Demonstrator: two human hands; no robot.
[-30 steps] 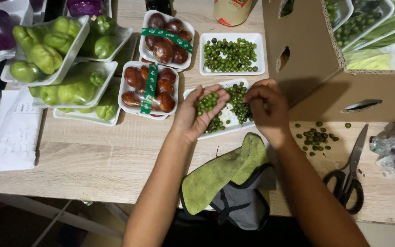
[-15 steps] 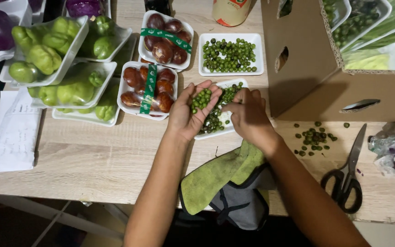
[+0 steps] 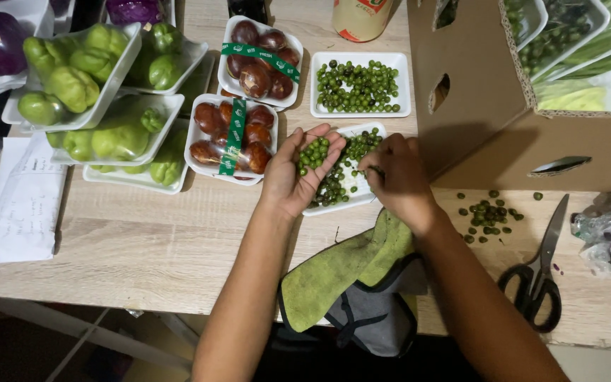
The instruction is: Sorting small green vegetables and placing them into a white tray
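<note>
Head view, peas [image 3: 312, 153] cupped in left hand [image 3: 297, 177], right hand [image 3: 397, 180] just beside

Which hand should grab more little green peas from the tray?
Probably the right hand: its fingertips already dip into the tray of peas. The left hand is cupped palm-up, full of peas, so it is busy holding.

We are holding our left hand [image 3: 298, 177] cupped, palm up, with a small heap of green peas [image 3: 313, 152] lying in it. It is hovering over the near white tray [image 3: 319, 206] of peas. Our right hand [image 3: 397, 177] is resting on the same tray, fingers curled. A green cloth [image 3: 341, 265] is lying just below, and black scissors [image 3: 542, 272] are lying well to the right.
</note>
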